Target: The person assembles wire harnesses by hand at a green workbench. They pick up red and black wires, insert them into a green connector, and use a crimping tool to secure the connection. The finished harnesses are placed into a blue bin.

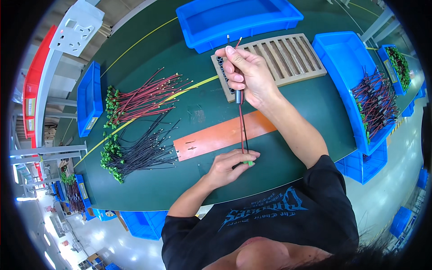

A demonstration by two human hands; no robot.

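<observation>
My right hand (247, 72) is closed on the top of the black tube (238, 96), and my left hand (225, 167) is closed on the two wires (243, 128) by the green plug (250, 163). The hands are well apart. The wires run long ways between them, from the near edge of the table (153, 191) toward the far edge. The tube looks to be around the wires, and my right hand is the nearer one to it. The wire tips poke out past that hand, toward the far edge. The orange strip (207, 138) lies crosswise under the wires. The wooden tray (301, 79) is beyond it. Red wires (146, 100) and black wires (141, 146) lie toward the left edge.
</observation>
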